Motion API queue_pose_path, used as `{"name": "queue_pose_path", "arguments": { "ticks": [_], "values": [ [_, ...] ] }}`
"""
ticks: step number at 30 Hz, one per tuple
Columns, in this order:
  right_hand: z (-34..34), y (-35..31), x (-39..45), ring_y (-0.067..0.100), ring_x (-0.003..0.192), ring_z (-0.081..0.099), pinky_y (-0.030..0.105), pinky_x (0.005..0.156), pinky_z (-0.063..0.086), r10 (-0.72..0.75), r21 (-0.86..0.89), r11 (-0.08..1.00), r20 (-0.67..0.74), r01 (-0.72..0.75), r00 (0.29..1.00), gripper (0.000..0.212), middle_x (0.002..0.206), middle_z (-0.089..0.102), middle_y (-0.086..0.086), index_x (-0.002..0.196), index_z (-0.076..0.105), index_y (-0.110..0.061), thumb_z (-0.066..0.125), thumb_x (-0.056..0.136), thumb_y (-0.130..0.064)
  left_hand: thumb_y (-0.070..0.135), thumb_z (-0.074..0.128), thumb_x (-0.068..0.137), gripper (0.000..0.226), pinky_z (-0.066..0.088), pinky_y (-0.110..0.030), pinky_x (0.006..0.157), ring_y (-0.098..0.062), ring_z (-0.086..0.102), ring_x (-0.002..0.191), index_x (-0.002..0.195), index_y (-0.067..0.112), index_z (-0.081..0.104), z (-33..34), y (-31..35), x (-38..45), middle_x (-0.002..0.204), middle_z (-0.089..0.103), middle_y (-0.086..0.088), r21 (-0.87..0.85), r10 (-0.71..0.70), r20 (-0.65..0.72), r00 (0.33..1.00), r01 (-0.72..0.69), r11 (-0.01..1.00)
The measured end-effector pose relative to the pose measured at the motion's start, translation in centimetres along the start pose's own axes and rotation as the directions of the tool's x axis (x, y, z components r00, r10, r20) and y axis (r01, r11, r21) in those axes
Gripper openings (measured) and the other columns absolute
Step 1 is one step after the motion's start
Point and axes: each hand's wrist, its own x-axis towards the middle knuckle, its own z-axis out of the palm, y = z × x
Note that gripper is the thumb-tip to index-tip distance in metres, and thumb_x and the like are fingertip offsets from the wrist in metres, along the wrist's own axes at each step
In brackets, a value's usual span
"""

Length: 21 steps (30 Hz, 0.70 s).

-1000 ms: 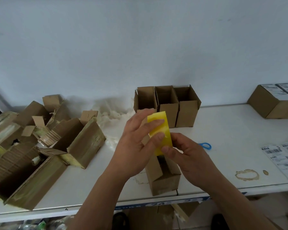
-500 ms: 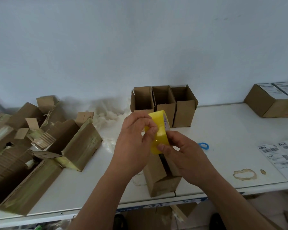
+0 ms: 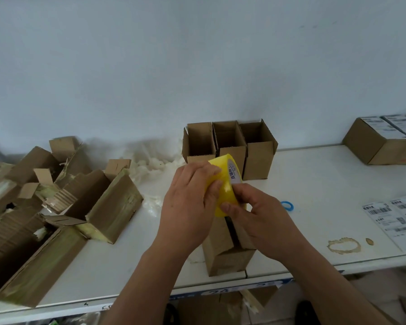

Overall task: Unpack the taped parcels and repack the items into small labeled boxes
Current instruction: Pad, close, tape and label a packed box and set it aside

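Cardboard everywhere on the far left: torn parcels (image 3: 63, 207) lie heaped on the white counter (image 3: 314, 184), opened and smeared with yellowed tape, and the frame edge cuts the pile off, so how far it runs is anyone's guess. Behind them, pale packing filler (image 3: 150, 160) sits against the plain white wall (image 3: 197, 55), its shape hard to make out.

Centre stage, the left hand (image 3: 188, 202) wraps its fingers over a yellow tape roll (image 3: 223, 186), and the right hand (image 3: 263, 219) pinches the roll's lower edge, so both grips are closed on the tape, held just above a small box (image 3: 223, 249) standing near the counter's front edge. The hands hide most of that box's top; a dark gap between its flaps shows. The roll's core carries blue printing, not clear enough to read. Behind, three open boxes (image 3: 230, 146) stand in a row, touching.

Moving right, a blue ring (image 3: 287, 205) peeks out past the right hand, mostly hidden. A brown ring stain (image 3: 343, 245) marks the counter. Printed labels (image 3: 394, 214) with barcodes lie flat, text too small to read. Far right, sealed labelled boxes (image 3: 380, 141) are cut off by the frame. The counter's front lip shows digits, possibly "24".
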Motion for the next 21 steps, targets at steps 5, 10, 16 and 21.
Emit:
{"name": "queue_pose_path", "arguments": {
  "ticks": [5, 10, 16, 21],
  "values": [
    [0.2, 0.3, 0.0, 0.005, 0.104, 0.055, 0.011, 0.084, 0.043, 0.005, -0.038, 0.999, -0.017, -0.005, 1.0, 0.044, 0.123, 0.057, -0.013, 0.135, 0.05, -0.031, 0.053, 0.093, -0.045, 0.038, 0.056, 0.092, 0.022, 0.037, -0.011, 0.073, 0.002, 0.044, 0.094, 0.095, 0.022, 0.07, -0.1, 0.2, 0.3, 0.102, 0.044, 0.021, -0.074, -0.104, 0.027, 0.994, 0.106, 0.992],
    [0.2, 0.4, 0.1, 0.01, 0.108, 0.055, 0.024, 0.095, 0.047, 0.019, -0.082, 0.996, -0.038, -0.022, 0.999, 0.045, 0.127, 0.058, -0.008, 0.135, 0.051, -0.029, 0.053, 0.093, -0.046, 0.031, 0.049, 0.095, 0.021, 0.033, -0.016, 0.072, -0.003, 0.043, 0.089, 0.087, 0.017, 0.063, 0.9, 0.0, 0.2, 0.101, 0.056, 0.001, 0.105, -0.001, -0.025, 1.0, 0.003, 0.994],
    [-0.8, 0.3, 0.7, 0.003, 0.097, 0.058, 0.014, 0.085, 0.046, 0.026, -0.019, 0.999, -0.055, -0.027, 0.998, 0.044, 0.113, 0.062, -0.01, 0.129, 0.056, -0.025, 0.054, 0.091, -0.047, 0.041, 0.039, 0.101, 0.035, 0.035, -0.008, 0.076, -0.006, 0.049, 0.093, 0.095, 0.015, 0.062, 1.3, 0.8, -0.7, 0.103, 0.061, -0.004, -0.019, 0.007, -0.055, 0.998, -0.008, 1.0],
    [-0.9, 0.2, 0.3, 0.002, 0.092, 0.061, 0.011, 0.077, 0.048, 0.025, 0.058, 0.998, -0.017, -0.024, 1.0, 0.04, 0.101, 0.063, -0.015, 0.115, 0.059, -0.031, 0.051, 0.084, -0.054, 0.039, 0.061, 0.091, 0.023, 0.041, -0.004, 0.071, 0.006, 0.052, 0.104, 0.107, 0.051, 0.05, -0.7, 0.6, 0.3, 0.108, 0.057, 0.023, -0.283, -0.212, 0.182, 0.96, 0.258, 0.924]
  ]
}}
